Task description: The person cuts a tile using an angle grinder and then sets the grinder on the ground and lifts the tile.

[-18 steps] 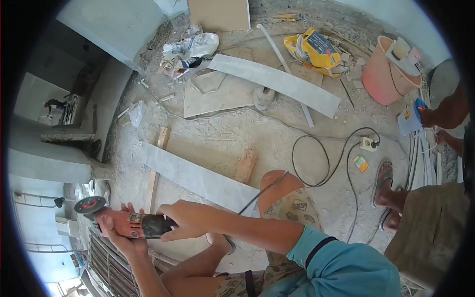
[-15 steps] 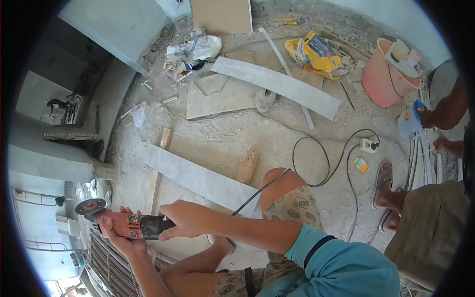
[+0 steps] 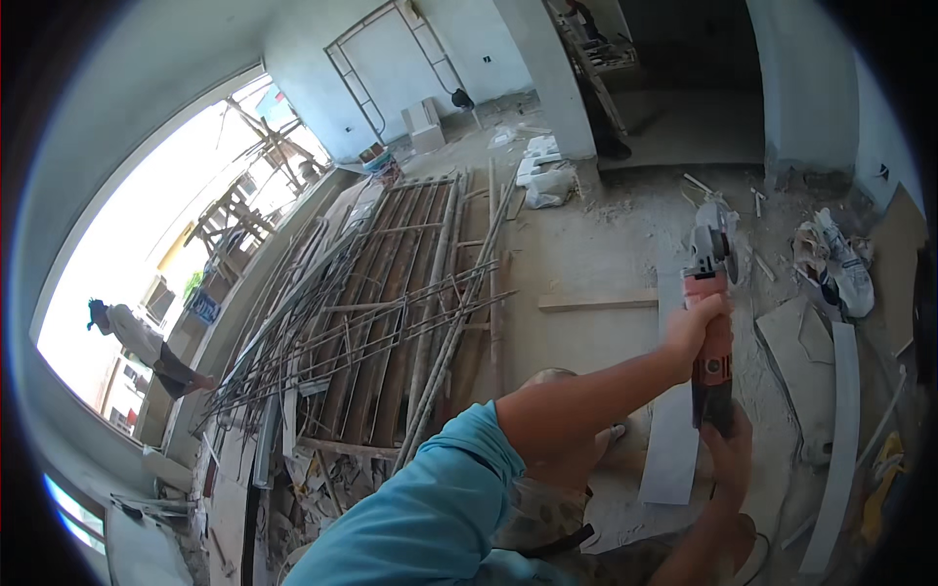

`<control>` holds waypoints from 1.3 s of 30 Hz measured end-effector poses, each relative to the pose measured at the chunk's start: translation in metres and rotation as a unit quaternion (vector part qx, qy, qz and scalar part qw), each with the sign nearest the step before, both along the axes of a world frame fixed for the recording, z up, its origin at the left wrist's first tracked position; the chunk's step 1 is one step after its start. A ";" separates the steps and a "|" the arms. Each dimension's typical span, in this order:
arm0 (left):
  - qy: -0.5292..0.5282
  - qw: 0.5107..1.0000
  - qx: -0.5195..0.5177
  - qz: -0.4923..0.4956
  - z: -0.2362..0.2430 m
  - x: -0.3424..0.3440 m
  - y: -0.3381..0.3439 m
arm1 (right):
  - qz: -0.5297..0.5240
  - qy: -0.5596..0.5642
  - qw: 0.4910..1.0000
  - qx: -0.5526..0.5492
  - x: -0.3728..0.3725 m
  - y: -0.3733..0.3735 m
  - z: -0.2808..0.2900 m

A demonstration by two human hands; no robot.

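Observation:
I hold an angle grinder (image 3: 713, 363) with a red body and black rear end, its disc end (image 3: 721, 249) pointing away from me. My left hand (image 3: 699, 327) is closed around the front of the red body. My right hand (image 3: 728, 444) is wrapped around the black rear end, its fingers partly hidden. Below the grinder a pale grey stone-like strip (image 3: 669, 459) lies on the floor. A wooden batten (image 3: 598, 300) lies by its left side.
Metal frames and long rods (image 3: 391, 313) are heaped on the left. Another pale strip (image 3: 838, 439) and a crumpled sack (image 3: 845, 269) lie to the right. A person (image 3: 147, 342) stands by the wide opening at far left. A doorway (image 3: 679, 127) opens ahead.
My view has swung to the left, bringing the rod pile and opening into sight. The grinder now sits at the right of the picture, still in both hands.

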State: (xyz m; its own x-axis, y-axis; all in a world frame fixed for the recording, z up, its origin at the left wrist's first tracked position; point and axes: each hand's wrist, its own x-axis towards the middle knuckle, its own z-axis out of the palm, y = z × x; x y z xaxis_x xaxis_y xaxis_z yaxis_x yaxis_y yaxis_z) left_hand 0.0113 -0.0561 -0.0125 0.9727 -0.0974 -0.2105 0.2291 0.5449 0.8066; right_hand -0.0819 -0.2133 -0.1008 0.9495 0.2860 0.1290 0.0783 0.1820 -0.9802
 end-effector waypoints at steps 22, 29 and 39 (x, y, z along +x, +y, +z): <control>0.104 0.986 0.018 -0.131 -0.044 0.029 -0.038 | -0.109 0.016 0.989 0.096 -0.020 -0.003 -0.026; 0.144 0.973 0.015 -0.181 -0.071 0.034 -0.051 | -0.157 0.071 0.979 0.110 -0.026 -0.005 -0.022; 0.188 0.958 0.057 -0.208 -0.070 0.032 -0.079 | -0.196 0.108 0.962 0.154 -0.040 -0.016 -0.018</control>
